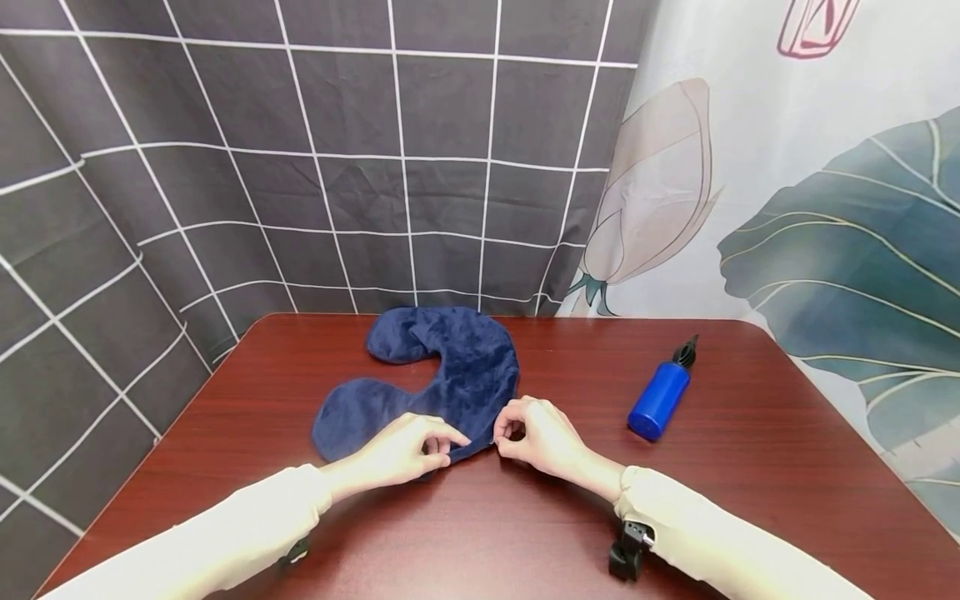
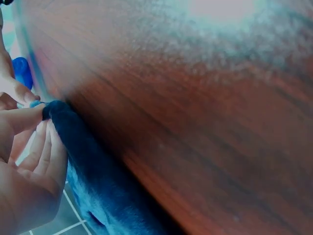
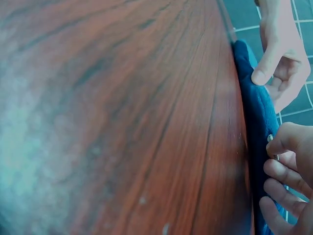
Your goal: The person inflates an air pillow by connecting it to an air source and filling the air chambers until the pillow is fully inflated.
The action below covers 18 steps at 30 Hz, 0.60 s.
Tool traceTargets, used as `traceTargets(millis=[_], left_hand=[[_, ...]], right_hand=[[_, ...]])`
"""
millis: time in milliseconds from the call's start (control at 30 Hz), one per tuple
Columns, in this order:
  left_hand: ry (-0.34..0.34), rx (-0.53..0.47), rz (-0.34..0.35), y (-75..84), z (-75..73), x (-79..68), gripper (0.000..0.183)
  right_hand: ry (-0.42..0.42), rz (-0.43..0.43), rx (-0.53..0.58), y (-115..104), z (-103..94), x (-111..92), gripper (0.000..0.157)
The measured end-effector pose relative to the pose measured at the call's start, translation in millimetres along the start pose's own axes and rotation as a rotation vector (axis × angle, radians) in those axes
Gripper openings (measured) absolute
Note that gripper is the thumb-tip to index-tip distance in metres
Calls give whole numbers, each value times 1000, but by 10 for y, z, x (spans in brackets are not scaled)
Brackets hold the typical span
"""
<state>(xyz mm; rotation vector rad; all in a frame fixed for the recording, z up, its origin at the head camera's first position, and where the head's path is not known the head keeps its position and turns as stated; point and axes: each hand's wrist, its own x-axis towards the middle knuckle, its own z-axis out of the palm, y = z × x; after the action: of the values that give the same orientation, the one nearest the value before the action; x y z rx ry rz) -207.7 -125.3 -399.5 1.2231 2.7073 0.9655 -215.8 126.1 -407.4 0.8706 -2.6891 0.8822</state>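
A navy plush U-shaped neck pillow point(image 1: 472, 358) lies rather flat on the table, its opening facing left. My left hand point(image 1: 411, 446) pinches the pillow's near edge between thumb and fingers; the left wrist view shows the plush fabric point(image 2: 83, 142) bunched at those fingertips. Just to the right, my right hand point(image 1: 542, 435) has thumb and forefinger together at the same edge. Between them a small silvery zipper pull point(image 3: 270, 139) shows in the right wrist view. The rest of the zipper is mostly hidden by the fingers and fabric.
A blue hand pump point(image 1: 660, 400) with a black nozzle end lies on the reddish-brown wooden table point(image 1: 315, 533), right of the hands. Behind the table hang a dark grid-patterned curtain point(image 1: 337, 100) and a pale flower-patterned curtain point(image 1: 765, 150).
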Motion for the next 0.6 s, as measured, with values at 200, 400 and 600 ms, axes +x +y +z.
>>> traceTargets(millis=[200,400,600], left_hand=[[-46,28,-9,6,-16,31,30],[-67,35,9,-19,-31,11,30],[-82,45,24,-27,-48,12,29]], right_hand=[[12,18,-3,27,-26,-7,19],[44,32,21,165,-56,12,19],[48,45,-7,186,-86,43,19]])
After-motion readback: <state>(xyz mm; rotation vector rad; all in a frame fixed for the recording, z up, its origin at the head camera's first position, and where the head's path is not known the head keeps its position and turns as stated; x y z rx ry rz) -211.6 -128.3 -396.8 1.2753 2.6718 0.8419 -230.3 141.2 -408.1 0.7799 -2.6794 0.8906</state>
